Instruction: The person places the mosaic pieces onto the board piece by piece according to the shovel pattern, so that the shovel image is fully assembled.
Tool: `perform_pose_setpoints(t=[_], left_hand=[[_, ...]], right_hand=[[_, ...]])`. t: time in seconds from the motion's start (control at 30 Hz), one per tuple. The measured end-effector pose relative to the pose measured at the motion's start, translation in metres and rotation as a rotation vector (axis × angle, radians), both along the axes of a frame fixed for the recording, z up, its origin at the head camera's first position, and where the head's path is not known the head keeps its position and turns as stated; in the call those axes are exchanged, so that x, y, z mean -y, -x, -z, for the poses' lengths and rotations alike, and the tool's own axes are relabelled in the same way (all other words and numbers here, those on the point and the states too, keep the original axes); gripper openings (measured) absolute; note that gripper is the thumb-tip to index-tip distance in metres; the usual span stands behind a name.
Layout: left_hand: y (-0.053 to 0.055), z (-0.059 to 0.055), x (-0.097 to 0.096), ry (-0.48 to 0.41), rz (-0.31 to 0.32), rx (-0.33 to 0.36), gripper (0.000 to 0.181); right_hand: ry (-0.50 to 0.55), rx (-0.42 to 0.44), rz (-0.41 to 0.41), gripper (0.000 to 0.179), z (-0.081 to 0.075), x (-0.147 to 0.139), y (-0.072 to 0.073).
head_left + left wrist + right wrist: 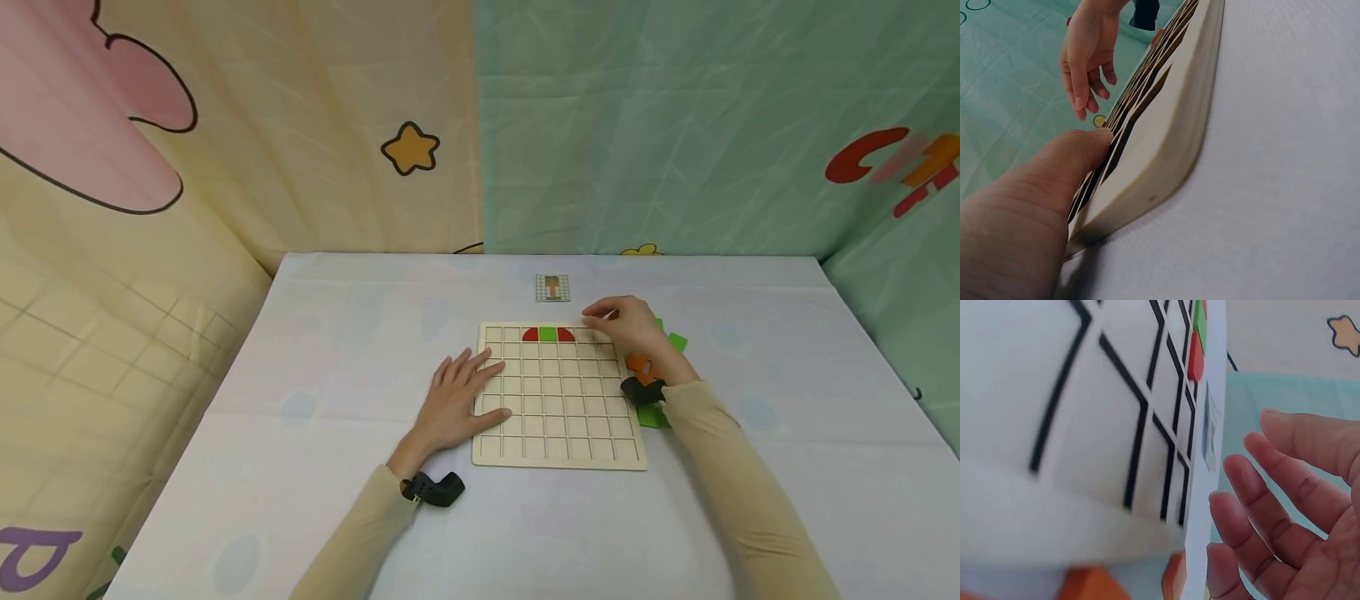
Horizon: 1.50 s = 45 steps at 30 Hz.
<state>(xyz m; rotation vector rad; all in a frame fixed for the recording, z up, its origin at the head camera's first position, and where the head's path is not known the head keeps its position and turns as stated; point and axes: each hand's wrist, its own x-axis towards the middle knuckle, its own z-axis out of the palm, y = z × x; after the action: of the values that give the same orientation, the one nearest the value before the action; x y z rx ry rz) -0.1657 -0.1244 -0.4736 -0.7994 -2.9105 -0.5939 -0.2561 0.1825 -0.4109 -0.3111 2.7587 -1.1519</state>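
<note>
A pale wooden grid board [555, 400] lies on the table. In its top row a green square [548, 334] sits between two red quarter-round pieces, one on the left [531, 335] and one on the right [566, 335]. My left hand [453, 404] rests on the board's left edge with fingers spread; the left wrist view shows its thumb [1085, 150] on the frame. Over the top right corner hovers my right hand [630, 325], its fingers loosely bent. In the right wrist view no piece shows between those fingers.
A small printed card [552, 287] with a grid picture lies beyond the board. Beside the board's right edge, partly under the right arm, are orange pieces [641, 367] and green pieces [651, 417]. Patterned curtains [600, 125] hang behind the white-covered table [315, 333].
</note>
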Motion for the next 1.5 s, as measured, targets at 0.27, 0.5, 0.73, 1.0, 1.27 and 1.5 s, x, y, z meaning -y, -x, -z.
perform_pose_setpoints(t=[0.27, 0.5, 0.73, 1.0, 1.27, 1.5], left_hand=[[0.0, -0.001, 0.0, 0.005, 0.0, 0.005, 0.071], [0.0, 0.0, 0.0, -0.03, 0.01, -0.013, 0.07], [0.0, -0.001, 0.0, -0.016, 0.01, -0.005, 0.07], [0.0, 0.001, 0.0, -0.007, 0.01, -0.006, 0.07], [0.001, 0.002, -0.001, -0.006, 0.014, -0.009, 0.07], [0.0, 0.002, 0.0, -0.008, 0.01, -0.005, 0.07]], right_hand=[[-0.009, -0.007, 0.115, 0.031, -0.003, -0.033, -0.003], [-0.077, 0.0, 0.201, 0.03, 0.0, -0.055, -0.005], [-0.141, 0.023, 0.167, 0.033, 0.003, -0.067, -0.007], [-0.224, 0.017, 0.145, 0.041, 0.01, -0.078, -0.005], [-0.263, 0.014, 0.182, 0.038, 0.009, -0.082, -0.006], [-0.245, 0.011, 0.187, 0.036, 0.009, -0.081, -0.008]])
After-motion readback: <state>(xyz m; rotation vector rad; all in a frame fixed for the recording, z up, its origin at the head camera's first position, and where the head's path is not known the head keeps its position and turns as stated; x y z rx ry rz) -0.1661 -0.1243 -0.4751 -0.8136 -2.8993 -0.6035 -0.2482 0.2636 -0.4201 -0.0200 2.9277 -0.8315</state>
